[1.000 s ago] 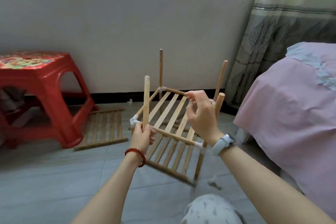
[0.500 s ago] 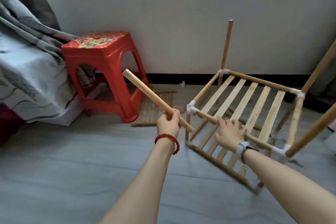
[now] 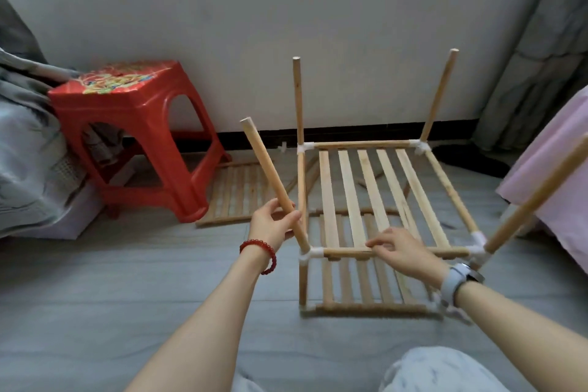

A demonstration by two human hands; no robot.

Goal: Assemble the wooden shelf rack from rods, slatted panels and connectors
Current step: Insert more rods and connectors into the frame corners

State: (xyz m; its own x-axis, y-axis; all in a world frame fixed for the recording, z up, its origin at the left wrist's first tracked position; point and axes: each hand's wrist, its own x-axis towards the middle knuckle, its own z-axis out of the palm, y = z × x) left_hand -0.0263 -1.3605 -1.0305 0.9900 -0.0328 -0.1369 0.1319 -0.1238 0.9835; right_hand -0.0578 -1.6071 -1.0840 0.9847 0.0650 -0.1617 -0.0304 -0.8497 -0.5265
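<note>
Grey floor tiles [image 3: 95, 296] carry the half-built rack [image 3: 375, 232], where the right hand [image 3: 402, 253] curls its fingers over the near front rail, the left hand [image 3: 273, 226] grips a tilted rod [image 3: 270, 175] seated in the near-left connector [image 3: 310, 254], and a spare slatted panel [image 3: 237, 197] lies beyond beside a red stool [image 3: 133, 134].
</note>
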